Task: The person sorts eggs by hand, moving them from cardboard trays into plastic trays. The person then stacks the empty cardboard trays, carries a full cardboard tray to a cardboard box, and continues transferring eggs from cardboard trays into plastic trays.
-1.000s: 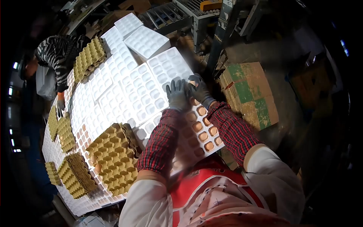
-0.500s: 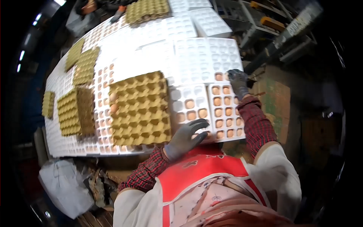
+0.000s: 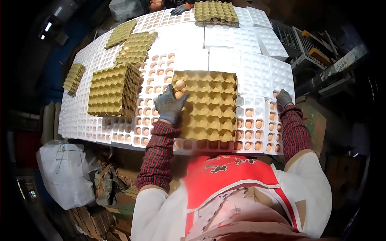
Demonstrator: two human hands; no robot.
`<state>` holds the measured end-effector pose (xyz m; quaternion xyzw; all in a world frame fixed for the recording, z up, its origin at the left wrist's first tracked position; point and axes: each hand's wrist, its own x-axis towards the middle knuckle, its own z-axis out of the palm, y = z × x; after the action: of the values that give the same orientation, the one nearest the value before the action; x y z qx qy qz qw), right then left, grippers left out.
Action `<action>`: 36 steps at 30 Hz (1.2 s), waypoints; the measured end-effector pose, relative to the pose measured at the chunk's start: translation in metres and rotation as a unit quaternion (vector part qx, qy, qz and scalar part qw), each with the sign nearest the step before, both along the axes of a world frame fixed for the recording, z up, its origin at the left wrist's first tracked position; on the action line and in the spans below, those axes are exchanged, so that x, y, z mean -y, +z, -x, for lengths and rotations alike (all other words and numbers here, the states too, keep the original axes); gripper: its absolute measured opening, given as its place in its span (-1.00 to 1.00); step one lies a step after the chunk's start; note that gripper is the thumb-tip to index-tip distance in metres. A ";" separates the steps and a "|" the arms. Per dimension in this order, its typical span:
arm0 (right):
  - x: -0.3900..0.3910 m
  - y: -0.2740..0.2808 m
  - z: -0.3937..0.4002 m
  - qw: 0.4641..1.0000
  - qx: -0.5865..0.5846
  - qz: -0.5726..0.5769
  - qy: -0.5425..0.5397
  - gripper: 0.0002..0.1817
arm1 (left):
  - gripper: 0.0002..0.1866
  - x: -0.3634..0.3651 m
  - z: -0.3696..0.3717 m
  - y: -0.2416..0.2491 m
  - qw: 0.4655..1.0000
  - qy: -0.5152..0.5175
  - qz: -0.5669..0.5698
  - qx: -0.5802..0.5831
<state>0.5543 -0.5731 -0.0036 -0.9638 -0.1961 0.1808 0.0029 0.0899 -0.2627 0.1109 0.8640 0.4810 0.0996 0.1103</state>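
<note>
My left hand (image 3: 171, 105), in a grey glove, is at the left edge of a yellow-brown pulp egg tray (image 3: 207, 108). Its thumb and fingers close around a brown egg (image 3: 179, 95), while a second egg (image 3: 180, 84) sits just beyond. The other cups of this tray hold no eggs. My right hand (image 3: 284, 99), also gloved, has curled fingers over the near end of a white foam tray (image 3: 282, 76) at the right, beside an egg (image 3: 275, 94). Whatever is under those fingers is hidden. Eggs fill the foam tray (image 3: 274, 126) nearest my right forearm.
White foam trays with eggs cover much of the table. A tall stack of pulp trays (image 3: 114, 90) stands to the left, with more pulp trays (image 3: 134, 48) behind. Across the table is another person's gloved hand (image 3: 181, 9). A metal frame (image 3: 309, 48) stands at the right.
My left hand has moved from the front foam trays to the egg at the pulp tray's left edge. My right hand stays near the right foam trays. The camera view has turned left.
</note>
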 end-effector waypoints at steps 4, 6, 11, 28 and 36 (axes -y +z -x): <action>0.003 -0.013 0.008 0.997 0.031 0.046 -0.053 -0.34 | -0.40 -0.020 -0.004 -0.013 0.987 -0.014 0.111 0.117; 0.005 -0.012 0.024 0.998 0.031 0.039 -0.035 -0.35 | -0.50 -0.038 0.015 -0.040 0.926 -0.026 0.179 0.330; -0.001 -0.007 0.025 0.997 0.032 0.045 -0.050 -0.33 | -0.71 -0.064 0.002 0.015 0.948 -0.225 0.114 0.194; -0.042 0.064 0.262 0.852 -0.115 -0.511 -0.013 -0.57 | -0.65 -0.235 0.003 -0.112 0.990 -0.020 0.104 -0.091; -0.065 0.080 0.309 0.901 -0.125 -0.411 0.062 -0.26 | -0.54 -0.230 -0.132 -0.171 0.919 -0.369 -0.055 0.128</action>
<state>0.2458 -0.5081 0.0763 -0.8322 -0.3107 0.2023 0.4123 0.2215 -0.0324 -0.0596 0.9648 0.1040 0.1879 0.1519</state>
